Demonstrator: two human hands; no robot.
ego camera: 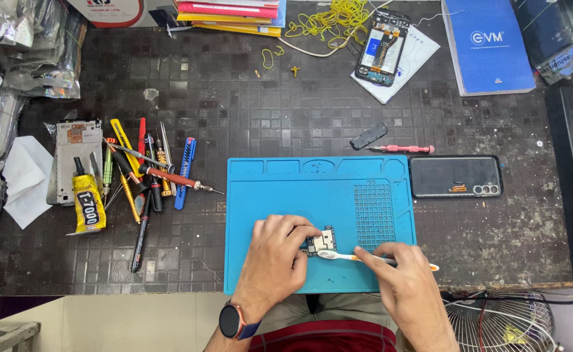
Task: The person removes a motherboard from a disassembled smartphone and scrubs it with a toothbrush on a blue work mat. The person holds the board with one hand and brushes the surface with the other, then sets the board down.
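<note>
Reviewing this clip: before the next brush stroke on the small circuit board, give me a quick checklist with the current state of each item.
1. Left hand pins the circuit board: ok.
2. Right hand grips the toothbrush: ok.
3. Brush head meets the board's lower edge: ok.
4. Board lies over the blue mat, not the bare table: ok.
5. Mat around the board free of loose tools: ok.
6. Bristles clean or wet: cannot tell.
</note>
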